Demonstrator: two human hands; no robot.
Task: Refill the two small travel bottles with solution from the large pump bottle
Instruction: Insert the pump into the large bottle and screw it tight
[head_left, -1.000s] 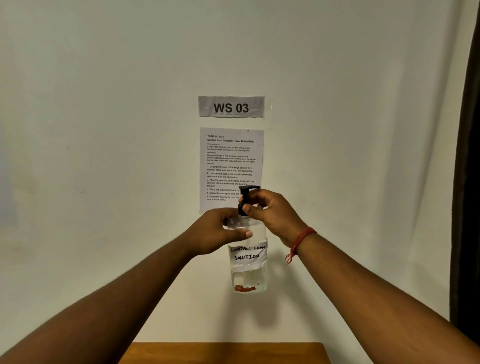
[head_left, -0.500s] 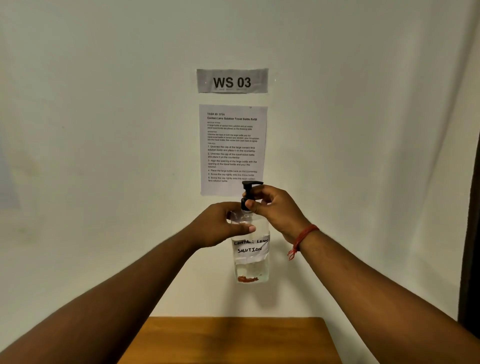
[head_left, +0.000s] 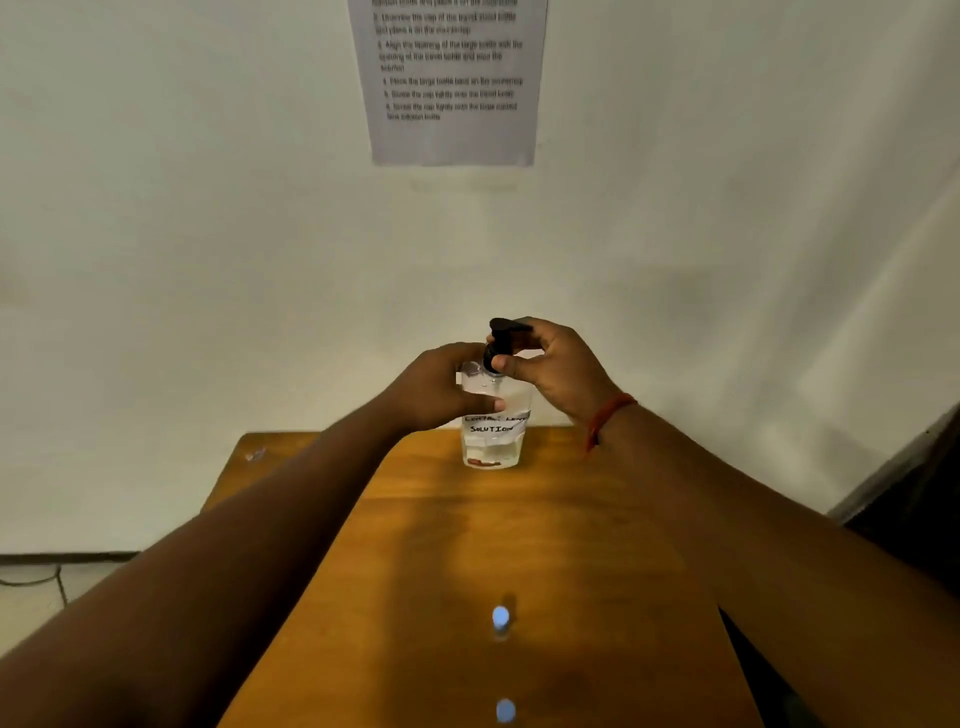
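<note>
Head view, single frame, some motion blur. Large pump bottle (head_left: 494, 421) is upright at the far middle of the wooden table (head_left: 545, 561); whether its base touches the tabletop or sits just above it cannot be told. Bottle is clear, liquid visible inside, white handwritten label reading "SOLUTION" on its front, a small reddish mark near the base.

Left hand (head_left: 441, 387) is wrapped around the upper body of the bottle from the left, fingers curled closed on it, thumb across the front just above the label. Right hand (head_left: 556, 366) is at the top of the bottle, thumb and fingers pinching the black pump head (head_left: 503, 340) at the collar, nozzle pointing right under the fingers. Red thread band (head_left: 608, 415) on the right wrist.

Two small travel bottles, each with a pale blue cap, stand on the near part of the table, well apart from the pump bottle and untouched: one (head_left: 501, 618) near the middle, the other (head_left: 505, 711) at the bottom edge of the frame. Both are blurred; bodies hard to make out.

Printed instruction sheet (head_left: 452, 83) is on the white wall above the table, text mostly illegible.
</note>
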